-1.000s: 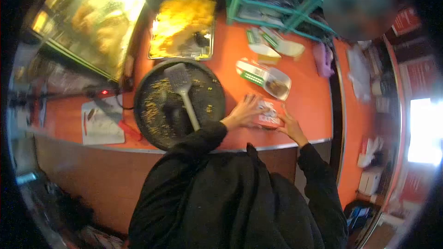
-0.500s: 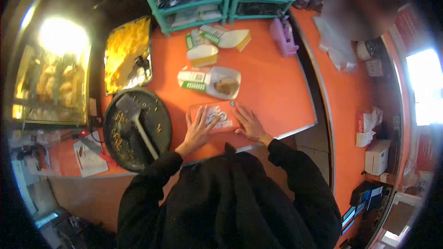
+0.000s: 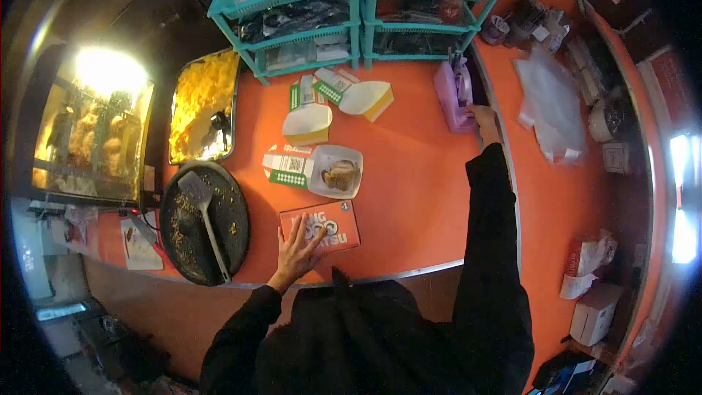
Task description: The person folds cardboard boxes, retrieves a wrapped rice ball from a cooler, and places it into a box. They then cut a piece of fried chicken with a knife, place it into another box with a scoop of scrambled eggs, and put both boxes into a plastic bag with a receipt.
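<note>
The left hand [image 3: 296, 249] lies flat and spread on the near left corner of a closed red box [image 3: 320, 225], pressing it to the orange counter [image 3: 417, 183] and gripping nothing; the box sits at the near edge, lid down, so the closing looks done and what seems left is sealing it. Just beyond the box an open white carton [image 3: 333, 174] with food in it still waits unclosed; two more folded cartons [image 3: 307, 121] lie past that. To the left of the pinning hand a dark round pan [image 3: 205, 223] carries a spatula [image 3: 201, 212]; behind it is a tray of yellow food [image 3: 201, 102]. The right hand [image 3: 482, 115] is stretched far out, arm straight, fingertips touching a purple tape dispenser [image 3: 453, 91] beside the teal shelves [image 3: 351, 7]; whether the fingers have closed on anything I cannot tell.
</note>
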Action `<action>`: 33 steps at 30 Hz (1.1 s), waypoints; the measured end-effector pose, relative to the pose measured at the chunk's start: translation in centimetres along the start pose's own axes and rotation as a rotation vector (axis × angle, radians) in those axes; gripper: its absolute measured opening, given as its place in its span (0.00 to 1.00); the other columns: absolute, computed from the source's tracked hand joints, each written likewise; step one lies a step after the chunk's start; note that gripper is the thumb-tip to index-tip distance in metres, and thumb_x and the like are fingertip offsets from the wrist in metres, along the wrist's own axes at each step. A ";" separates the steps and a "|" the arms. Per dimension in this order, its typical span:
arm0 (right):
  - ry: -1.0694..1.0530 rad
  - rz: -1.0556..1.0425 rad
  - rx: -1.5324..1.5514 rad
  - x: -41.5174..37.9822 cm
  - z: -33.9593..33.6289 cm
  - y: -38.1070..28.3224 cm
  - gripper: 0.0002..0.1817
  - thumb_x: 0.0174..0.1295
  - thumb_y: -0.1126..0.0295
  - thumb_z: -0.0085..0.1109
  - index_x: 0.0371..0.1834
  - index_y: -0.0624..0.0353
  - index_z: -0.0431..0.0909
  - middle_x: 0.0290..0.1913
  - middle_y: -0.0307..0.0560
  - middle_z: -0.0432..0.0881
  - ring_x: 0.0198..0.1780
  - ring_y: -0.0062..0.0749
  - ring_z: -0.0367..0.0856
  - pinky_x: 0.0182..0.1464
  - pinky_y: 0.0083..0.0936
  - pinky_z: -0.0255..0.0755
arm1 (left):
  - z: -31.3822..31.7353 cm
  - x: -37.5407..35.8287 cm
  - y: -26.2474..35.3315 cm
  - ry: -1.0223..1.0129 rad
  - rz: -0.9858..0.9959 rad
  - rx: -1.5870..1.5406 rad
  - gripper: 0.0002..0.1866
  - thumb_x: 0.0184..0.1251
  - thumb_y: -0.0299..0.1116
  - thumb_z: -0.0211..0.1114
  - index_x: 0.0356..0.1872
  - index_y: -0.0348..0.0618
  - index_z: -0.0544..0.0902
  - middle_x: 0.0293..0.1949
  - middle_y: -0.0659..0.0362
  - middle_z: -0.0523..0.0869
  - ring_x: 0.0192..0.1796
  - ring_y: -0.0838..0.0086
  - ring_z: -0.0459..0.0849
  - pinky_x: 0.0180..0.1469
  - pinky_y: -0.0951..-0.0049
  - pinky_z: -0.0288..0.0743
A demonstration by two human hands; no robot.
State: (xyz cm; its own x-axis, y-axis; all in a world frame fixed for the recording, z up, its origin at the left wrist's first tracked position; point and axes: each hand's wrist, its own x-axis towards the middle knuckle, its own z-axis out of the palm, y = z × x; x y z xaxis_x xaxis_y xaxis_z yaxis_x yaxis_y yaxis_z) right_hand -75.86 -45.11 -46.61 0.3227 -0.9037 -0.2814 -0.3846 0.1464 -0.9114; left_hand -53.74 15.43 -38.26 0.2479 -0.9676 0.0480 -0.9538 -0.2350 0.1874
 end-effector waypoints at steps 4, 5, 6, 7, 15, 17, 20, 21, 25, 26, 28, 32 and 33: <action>0.145 -0.098 0.129 -7.0 0.7 -5.8 0.16 0.51 0.58 0.62 0.26 0.62 0.81 0.31 0.42 0.80 0.35 0.26 0.73 0.41 0.20 0.63 | -1.2 0.2 0.6 -0.033 -0.021 -0.046 0.33 0.47 0.49 0.65 0.59 0.70 0.67 0.67 0.49 0.53 0.68 0.55 0.53 0.53 0.31 0.53; 0.202 -0.039 -0.009 -8.3 1.1 -6.8 0.15 0.51 0.58 0.62 0.25 0.61 0.81 0.30 0.42 0.79 0.34 0.27 0.73 0.40 0.21 0.63 | -1.0 0.3 0.6 -0.023 -0.033 -0.047 0.33 0.47 0.49 0.65 0.59 0.69 0.67 0.67 0.50 0.53 0.68 0.55 0.52 0.53 0.31 0.53; 0.262 0.027 -0.149 -9.6 1.3 -7.3 0.15 0.51 0.57 0.62 0.25 0.60 0.81 0.30 0.41 0.79 0.33 0.27 0.72 0.40 0.22 0.64 | -0.6 0.1 0.6 -0.020 -0.042 -0.051 0.33 0.47 0.48 0.66 0.59 0.69 0.67 0.67 0.50 0.53 0.68 0.55 0.52 0.53 0.31 0.53; 0.324 0.093 -0.290 -10.4 1.1 -7.4 0.15 0.51 0.57 0.62 0.24 0.60 0.81 0.30 0.40 0.78 0.32 0.28 0.71 0.39 0.23 0.64 | -0.3 0.1 0.8 -0.016 -0.049 -0.056 0.33 0.47 0.48 0.66 0.59 0.69 0.67 0.67 0.50 0.52 0.68 0.55 0.52 0.54 0.31 0.53; 0.499 -0.504 -0.479 -6.9 0.1 4.7 0.16 0.57 0.61 0.56 0.22 0.64 0.78 0.20 0.45 0.75 0.25 0.25 0.73 0.29 0.27 0.65 | 0.7 0.5 1.6 0.022 -0.075 0.026 0.35 0.45 0.48 0.65 0.60 0.67 0.66 0.67 0.49 0.51 0.68 0.54 0.52 0.53 0.32 0.53; 0.503 -0.356 -0.312 -9.0 1.0 5.4 0.16 0.58 0.61 0.56 0.22 0.65 0.77 0.18 0.42 0.72 0.24 0.23 0.72 0.28 0.27 0.65 | 0.6 0.4 1.6 0.021 -0.093 0.026 0.35 0.46 0.49 0.65 0.60 0.67 0.65 0.67 0.48 0.51 0.68 0.54 0.52 0.53 0.32 0.54; 0.168 -0.183 0.237 -19.1 6.5 -1.0 0.14 0.62 0.63 0.51 0.26 0.61 0.77 0.22 0.37 0.75 0.23 0.20 0.72 0.26 0.20 0.66 | 0.0 0.3 1.7 -0.031 -0.112 0.018 0.34 0.47 0.48 0.64 0.61 0.68 0.65 0.67 0.48 0.50 0.68 0.55 0.52 0.53 0.33 0.55; -0.070 -0.128 0.362 -22.3 9.0 0.4 0.12 0.62 0.64 0.51 0.27 0.61 0.77 0.23 0.39 0.76 0.23 0.21 0.72 0.26 0.20 0.66 | 0.1 0.3 1.7 -0.007 -0.109 0.007 0.34 0.47 0.47 0.64 0.61 0.68 0.65 0.67 0.48 0.50 0.68 0.55 0.52 0.53 0.33 0.55; -0.650 0.265 0.289 -41.7 19.8 -4.8 0.11 0.60 0.66 0.54 0.32 0.64 0.76 0.21 0.43 0.78 0.21 0.24 0.77 0.24 0.21 0.72 | -0.2 0.5 1.6 0.006 -0.085 -0.052 0.34 0.48 0.45 0.63 0.62 0.68 0.63 0.68 0.48 0.48 0.69 0.56 0.51 0.52 0.32 0.55; -0.683 0.299 0.208 -43.5 21.9 -4.2 0.13 0.60 0.63 0.55 0.29 0.65 0.76 0.18 0.42 0.77 0.19 0.22 0.76 0.23 0.20 0.72 | 0.0 0.5 1.5 0.006 -0.069 -0.019 0.35 0.48 0.43 0.62 0.62 0.65 0.62 0.68 0.48 0.48 0.69 0.56 0.50 0.51 0.30 0.55; -0.646 0.344 0.390 -45.5 25.2 -1.2 0.15 0.60 0.61 0.55 0.26 0.64 0.77 0.19 0.41 0.77 0.18 0.21 0.75 0.22 0.16 0.70 | 0.3 0.3 1.4 0.028 -0.071 -0.047 0.35 0.49 0.43 0.62 0.62 0.62 0.62 0.68 0.47 0.48 0.69 0.55 0.50 0.51 0.30 0.54; -0.314 0.096 0.214 -46.2 28.6 1.1 0.18 0.59 0.61 0.56 0.20 0.65 0.75 0.15 0.45 0.75 0.17 0.22 0.73 0.21 0.19 0.66 | 0.7 0.1 1.0 0.056 -0.050 -0.077 0.32 0.50 0.43 0.60 0.60 0.53 0.63 0.67 0.46 0.51 0.69 0.55 0.50 0.52 0.29 0.52; -0.243 0.009 0.062 -47.0 28.1 -0.7 0.18 0.58 0.61 0.56 0.18 0.66 0.75 0.14 0.46 0.74 0.17 0.22 0.72 0.21 0.21 0.65 | 0.6 0.0 0.9 0.057 -0.047 -0.087 0.32 0.50 0.42 0.60 0.60 0.52 0.63 0.66 0.46 0.51 0.69 0.55 0.50 0.52 0.29 0.52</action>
State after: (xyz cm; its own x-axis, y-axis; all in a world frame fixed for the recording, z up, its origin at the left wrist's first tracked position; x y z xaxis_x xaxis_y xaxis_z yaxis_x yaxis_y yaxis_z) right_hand -66.48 8.53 -41.23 0.5210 -0.7800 -0.3466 -0.3373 0.1848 -0.9231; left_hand -54.74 15.19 -38.65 0.3033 -0.9484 0.0925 -0.9232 -0.2684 0.2753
